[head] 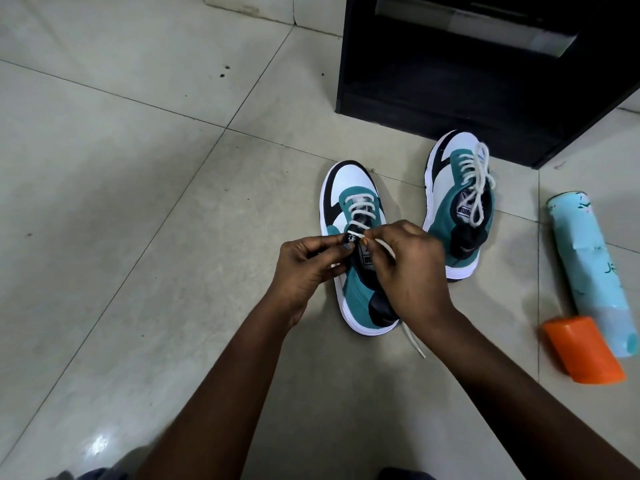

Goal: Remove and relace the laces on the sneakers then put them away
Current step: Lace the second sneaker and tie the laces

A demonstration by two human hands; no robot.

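Hidden under both hands: the tongue and upper eyelets of the near sneaker (349,202), toe pointing away, flat on the tiled floor (138,202). Left hand (306,263) curled, fingertips pinching the sneaker's left eyelet edge. Right hand (408,268) curled, thumb and forefinger pinching the white lace (360,211) just where it crosses the tongue; beyond the heel, a loose lace end (414,342) trailing on the tile, its middle stretch covered by the right wrist. Cut off at the lower edge: dark trouser fabric, hard to make out.

Just beside to the right, the second sneaker (457,202), fully laced, loops lying loose over the tongue. Behind it, a black cabinet (485,81), top cropped. Wide open tile to the left.

Smooth white, teal and black panels, thick white soles, woolly flat laces. Far right, a pale blue cylinder (585,265) lying down, an orange cap (581,351) touching its near end.
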